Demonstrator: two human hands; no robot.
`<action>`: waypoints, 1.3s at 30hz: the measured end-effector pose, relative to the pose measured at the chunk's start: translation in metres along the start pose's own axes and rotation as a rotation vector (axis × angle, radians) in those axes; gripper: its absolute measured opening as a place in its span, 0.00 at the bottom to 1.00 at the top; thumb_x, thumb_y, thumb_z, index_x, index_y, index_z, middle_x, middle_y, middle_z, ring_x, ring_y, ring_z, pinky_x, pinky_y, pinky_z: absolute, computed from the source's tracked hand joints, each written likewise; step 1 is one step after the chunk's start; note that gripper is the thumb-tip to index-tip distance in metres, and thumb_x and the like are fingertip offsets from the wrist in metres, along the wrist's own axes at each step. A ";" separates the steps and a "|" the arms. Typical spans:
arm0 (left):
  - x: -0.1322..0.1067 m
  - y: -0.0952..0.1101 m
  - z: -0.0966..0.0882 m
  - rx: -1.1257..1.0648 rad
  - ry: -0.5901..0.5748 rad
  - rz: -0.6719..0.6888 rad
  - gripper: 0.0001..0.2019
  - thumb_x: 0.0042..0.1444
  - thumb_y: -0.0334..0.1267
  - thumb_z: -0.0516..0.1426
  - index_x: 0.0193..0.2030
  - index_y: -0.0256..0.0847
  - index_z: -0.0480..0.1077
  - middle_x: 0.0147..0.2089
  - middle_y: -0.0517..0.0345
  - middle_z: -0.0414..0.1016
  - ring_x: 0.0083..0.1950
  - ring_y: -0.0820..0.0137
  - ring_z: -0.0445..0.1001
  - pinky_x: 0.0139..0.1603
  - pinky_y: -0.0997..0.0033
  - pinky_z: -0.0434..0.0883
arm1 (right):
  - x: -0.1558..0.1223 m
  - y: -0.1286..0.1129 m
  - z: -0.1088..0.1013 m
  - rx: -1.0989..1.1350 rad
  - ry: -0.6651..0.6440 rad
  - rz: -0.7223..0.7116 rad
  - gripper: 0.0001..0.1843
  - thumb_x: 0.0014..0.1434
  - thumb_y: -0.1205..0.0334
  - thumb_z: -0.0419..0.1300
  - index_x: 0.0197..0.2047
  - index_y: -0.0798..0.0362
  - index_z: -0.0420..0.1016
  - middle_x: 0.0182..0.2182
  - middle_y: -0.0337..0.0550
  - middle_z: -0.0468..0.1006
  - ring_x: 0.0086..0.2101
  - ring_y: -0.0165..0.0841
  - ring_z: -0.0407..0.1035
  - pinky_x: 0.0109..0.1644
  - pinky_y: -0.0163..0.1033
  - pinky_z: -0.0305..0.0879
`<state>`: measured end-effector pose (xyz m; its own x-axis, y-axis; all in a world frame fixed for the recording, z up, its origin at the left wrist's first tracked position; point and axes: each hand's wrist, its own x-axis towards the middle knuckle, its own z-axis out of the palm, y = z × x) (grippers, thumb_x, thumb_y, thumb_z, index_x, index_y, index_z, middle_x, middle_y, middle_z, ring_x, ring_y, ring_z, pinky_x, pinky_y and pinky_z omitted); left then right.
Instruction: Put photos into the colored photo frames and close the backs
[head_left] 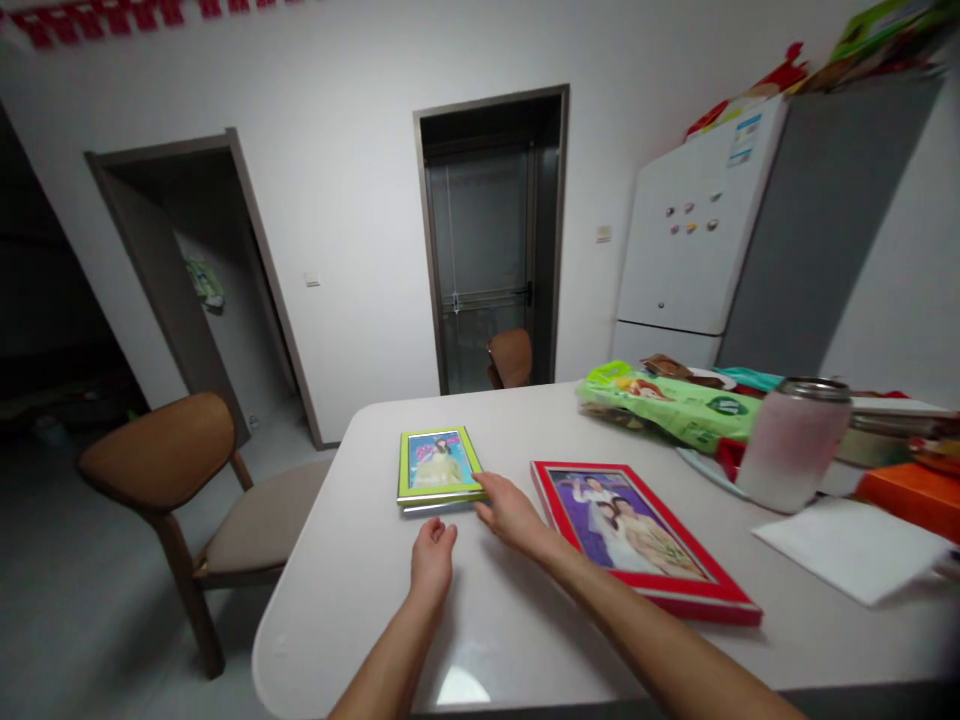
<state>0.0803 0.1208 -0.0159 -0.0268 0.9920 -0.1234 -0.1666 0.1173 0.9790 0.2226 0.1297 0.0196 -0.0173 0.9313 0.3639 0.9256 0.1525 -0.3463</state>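
Note:
A small green-framed photo [437,463] lies on top of another frame on the white table [360,560]. My right hand [512,513] touches the near right corner of that stack, fingers curled against its edge. My left hand [432,556] rests on the table just in front of the stack with its fingers loosely bent and nothing in it. A larger red-framed photo [637,535] lies flat to the right of my right hand.
A pink cup with a metal lid [792,443], green snack bags [675,405], a white paper [855,548] and an orange box [911,495] crowd the table's right side. A brown chair [187,480] stands at the left. A white fridge [694,240] stands behind.

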 end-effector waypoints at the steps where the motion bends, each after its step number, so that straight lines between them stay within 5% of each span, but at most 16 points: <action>1: 0.002 0.001 -0.006 -0.030 0.010 -0.021 0.14 0.44 0.36 0.57 0.39 0.36 0.64 0.41 0.51 0.70 0.46 0.67 0.68 0.45 0.69 0.63 | 0.008 -0.011 0.009 -0.012 -0.014 -0.032 0.24 0.47 0.65 0.54 0.49 0.57 0.62 0.48 0.49 0.66 0.48 0.34 0.59 0.50 0.36 0.52; 8: -0.001 0.007 -0.027 -0.279 0.025 -0.102 0.09 0.44 0.38 0.58 0.31 0.36 0.65 0.28 0.56 0.70 0.32 0.72 0.72 0.36 0.72 0.67 | 0.006 -0.043 0.026 -0.095 -0.084 -0.158 0.09 0.45 0.70 0.52 0.33 0.57 0.67 0.35 0.50 0.70 0.38 0.37 0.61 0.42 0.40 0.55; 13: -0.017 0.007 -0.027 -0.421 0.038 0.014 0.05 0.48 0.35 0.54 0.33 0.39 0.65 0.33 0.56 0.73 0.38 0.71 0.71 0.41 0.71 0.66 | -0.043 -0.060 0.019 0.005 -0.110 -0.230 0.09 0.43 0.66 0.55 0.32 0.55 0.67 0.34 0.45 0.70 0.36 0.35 0.61 0.40 0.38 0.57; 17: -0.042 0.017 -0.032 -0.415 0.068 0.109 0.10 0.47 0.35 0.55 0.38 0.38 0.65 0.37 0.55 0.73 0.39 0.68 0.71 0.42 0.71 0.66 | -0.060 -0.065 0.008 0.340 0.021 -0.126 0.20 0.46 0.58 0.54 0.44 0.54 0.65 0.45 0.50 0.67 0.46 0.38 0.59 0.50 0.45 0.55; 21: -0.080 0.039 -0.041 -0.104 0.007 0.340 0.13 0.48 0.37 0.54 0.42 0.37 0.65 0.40 0.54 0.73 0.41 0.67 0.70 0.43 0.71 0.66 | -0.061 -0.071 -0.018 0.705 0.072 0.122 0.30 0.50 0.50 0.49 0.54 0.55 0.55 0.53 0.52 0.60 0.53 0.38 0.53 0.55 0.46 0.50; 25: -0.119 0.051 -0.051 0.419 -0.099 0.711 0.16 0.52 0.34 0.49 0.49 0.38 0.61 0.46 0.50 0.70 0.47 0.66 0.68 0.47 0.69 0.64 | -0.077 -0.079 -0.047 1.153 0.039 0.338 0.34 0.51 0.46 0.46 0.59 0.50 0.45 0.53 0.49 0.61 0.50 0.37 0.59 0.47 0.42 0.61; 29: -0.139 0.043 -0.058 0.804 -0.334 1.134 0.21 0.51 0.30 0.48 0.54 0.35 0.56 0.53 0.45 0.63 0.55 0.64 0.59 0.54 0.64 0.60 | -0.097 -0.077 -0.059 1.387 -0.103 0.404 0.31 0.52 0.48 0.46 0.57 0.52 0.50 0.46 0.49 0.70 0.43 0.37 0.67 0.39 0.39 0.65; 34: -0.140 0.014 -0.054 1.092 -0.382 1.177 0.17 0.52 0.30 0.46 0.50 0.35 0.61 0.50 0.46 0.66 0.54 0.62 0.61 0.50 0.65 0.65 | -0.101 -0.056 -0.044 1.210 -0.264 0.429 0.30 0.45 0.59 0.53 0.53 0.57 0.57 0.36 0.47 0.76 0.34 0.36 0.71 0.36 0.38 0.65; 39: -0.135 -0.013 -0.047 1.175 -0.321 1.231 0.15 0.54 0.29 0.44 0.47 0.37 0.64 0.48 0.50 0.68 0.52 0.64 0.63 0.47 0.69 0.67 | -0.096 -0.036 -0.021 0.674 -0.184 0.344 0.26 0.42 0.65 0.51 0.48 0.55 0.64 0.33 0.45 0.76 0.31 0.35 0.70 0.35 0.36 0.64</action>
<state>0.0395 -0.0169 -0.0195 0.6293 0.4706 0.6185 0.5521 -0.8308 0.0704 0.1992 0.0276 0.0152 0.1120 0.9936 0.0118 0.4618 -0.0416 -0.8860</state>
